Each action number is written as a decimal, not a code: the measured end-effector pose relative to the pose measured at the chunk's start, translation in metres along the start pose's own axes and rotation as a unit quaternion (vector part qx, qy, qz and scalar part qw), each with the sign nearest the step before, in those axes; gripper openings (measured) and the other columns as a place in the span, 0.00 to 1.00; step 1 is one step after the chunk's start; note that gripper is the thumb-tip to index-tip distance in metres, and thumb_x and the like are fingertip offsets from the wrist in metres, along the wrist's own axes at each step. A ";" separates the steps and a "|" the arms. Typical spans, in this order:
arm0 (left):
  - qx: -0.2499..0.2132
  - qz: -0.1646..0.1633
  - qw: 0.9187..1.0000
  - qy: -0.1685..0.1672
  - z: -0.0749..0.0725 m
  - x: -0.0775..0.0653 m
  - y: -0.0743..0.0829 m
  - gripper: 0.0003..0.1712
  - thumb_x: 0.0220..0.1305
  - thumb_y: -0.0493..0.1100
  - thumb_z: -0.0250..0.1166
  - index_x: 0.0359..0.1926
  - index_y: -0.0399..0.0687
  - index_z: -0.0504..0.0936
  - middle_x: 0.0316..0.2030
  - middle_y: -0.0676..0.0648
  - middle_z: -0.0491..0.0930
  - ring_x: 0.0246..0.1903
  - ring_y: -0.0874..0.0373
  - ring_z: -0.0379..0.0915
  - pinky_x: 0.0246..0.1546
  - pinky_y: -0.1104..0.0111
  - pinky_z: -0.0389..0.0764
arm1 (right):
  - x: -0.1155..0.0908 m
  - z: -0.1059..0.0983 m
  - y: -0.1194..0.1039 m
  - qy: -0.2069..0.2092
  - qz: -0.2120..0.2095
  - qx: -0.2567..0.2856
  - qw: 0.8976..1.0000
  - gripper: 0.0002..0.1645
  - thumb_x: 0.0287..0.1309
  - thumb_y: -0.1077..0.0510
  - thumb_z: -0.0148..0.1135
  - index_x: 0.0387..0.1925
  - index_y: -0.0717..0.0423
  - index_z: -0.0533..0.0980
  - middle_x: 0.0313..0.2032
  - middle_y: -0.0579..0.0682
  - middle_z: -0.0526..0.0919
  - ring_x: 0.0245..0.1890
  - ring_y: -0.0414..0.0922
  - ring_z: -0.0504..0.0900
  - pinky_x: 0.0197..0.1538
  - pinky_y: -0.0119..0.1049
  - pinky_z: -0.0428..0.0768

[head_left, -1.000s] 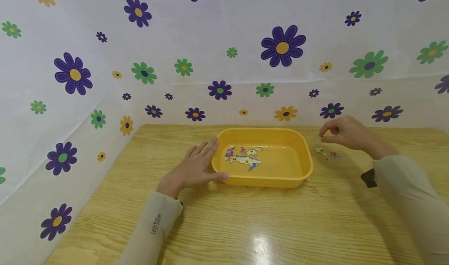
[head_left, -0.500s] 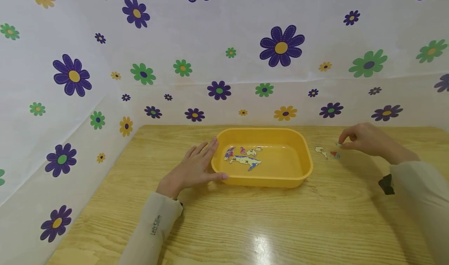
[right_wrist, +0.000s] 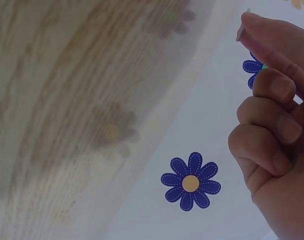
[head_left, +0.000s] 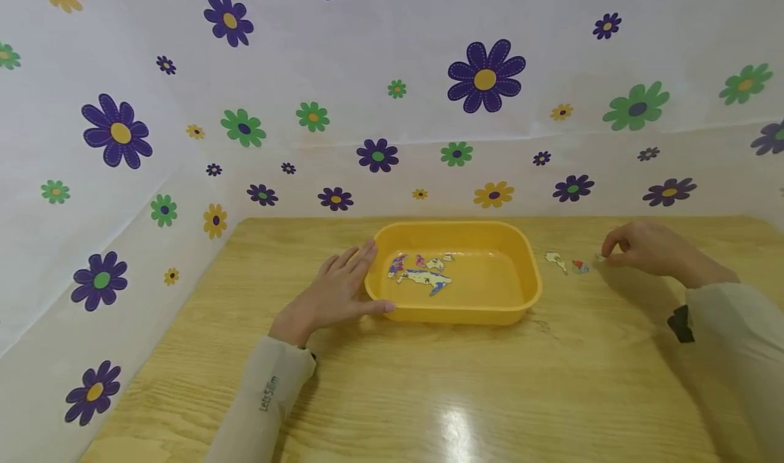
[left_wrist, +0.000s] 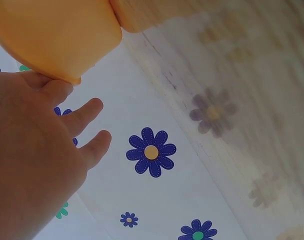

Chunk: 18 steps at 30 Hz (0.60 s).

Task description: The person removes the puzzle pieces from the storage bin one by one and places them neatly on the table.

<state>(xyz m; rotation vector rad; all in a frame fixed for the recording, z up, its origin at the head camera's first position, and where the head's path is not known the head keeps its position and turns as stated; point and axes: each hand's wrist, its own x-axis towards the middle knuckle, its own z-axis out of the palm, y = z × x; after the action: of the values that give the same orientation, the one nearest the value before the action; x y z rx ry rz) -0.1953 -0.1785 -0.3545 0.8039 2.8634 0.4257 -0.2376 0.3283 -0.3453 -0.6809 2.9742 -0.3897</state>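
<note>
My left hand point(head_left: 333, 293) lies at the left end of a yellow plastic tray point(head_left: 453, 316), fingers straight along its side and thumb over the front rim. In the left wrist view, fingertips touch the tray's rim point(left_wrist: 67, 80). Between thumb and index finger, my right hand point(head_left: 649, 248) pinches a small thin flat piece point(right_wrist: 240, 33), low over the table at the right. To its left lie a cream irregular flat piece point(head_left: 556, 261) and a red-and-blue one point(head_left: 580, 267). Inside the tray are a long cream-and-blue piece point(head_left: 425, 280) and several smaller printed pieces point(head_left: 435, 264).
The wooden table point(head_left: 380, 381) ends at the back against a white flower-print sheet point(head_left: 416, 122), which also runs along the left. Bare tabletop lies in front of the tray.
My right hand has moved right and down toward the table with the small piece, past the two pieces lying there. The left hand has stayed on the tray.
</note>
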 end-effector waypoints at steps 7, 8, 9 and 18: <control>-0.007 -0.006 1.000 -0.005 0.001 -0.003 0.000 0.62 0.64 0.72 0.61 0.81 0.41 0.41 0.81 0.46 0.37 0.78 0.42 0.37 0.75 0.44 0.37 | 0.001 0.009 0.004 -0.004 -0.006 0.009 1.000 0.03 0.56 0.65 0.69 0.31 0.64 0.84 0.24 0.43 0.73 0.26 0.43 0.66 0.29 0.37 0.67; -0.008 -0.008 1.000 -0.007 0.002 -0.003 0.000 0.62 0.64 0.72 0.60 0.81 0.42 0.41 0.81 0.46 0.37 0.78 0.42 0.36 0.75 0.44 0.37 | 0.001 0.010 0.004 -0.006 -0.004 0.010 1.000 0.02 0.56 0.66 0.69 0.31 0.64 0.84 0.24 0.43 0.73 0.26 0.43 0.66 0.29 0.37 0.68; -0.007 -0.010 1.000 -0.009 0.002 -0.003 -0.001 0.63 0.64 0.73 0.60 0.81 0.42 0.40 0.81 0.47 0.36 0.78 0.42 0.36 0.75 0.45 0.37 | 0.001 0.010 0.004 -0.007 -0.002 0.009 1.000 0.02 0.56 0.67 0.68 0.31 0.64 0.84 0.24 0.43 0.73 0.26 0.43 0.67 0.29 0.37 0.68; -0.009 -0.008 1.000 -0.012 0.000 0.002 -0.001 0.63 0.64 0.75 0.58 0.81 0.43 0.39 0.81 0.48 0.34 0.78 0.43 0.35 0.75 0.45 0.36 | 0.002 0.006 0.005 -0.026 0.024 0.007 0.999 0.04 0.58 0.70 0.65 0.33 0.65 0.84 0.24 0.46 0.72 0.27 0.46 0.67 0.29 0.38 0.68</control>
<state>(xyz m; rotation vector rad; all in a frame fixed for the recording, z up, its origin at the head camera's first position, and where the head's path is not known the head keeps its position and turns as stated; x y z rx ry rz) -0.1975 -0.1789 -0.3548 0.7761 2.8392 0.4357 -0.2404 0.3306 -0.3522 -0.6081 2.9296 -0.3820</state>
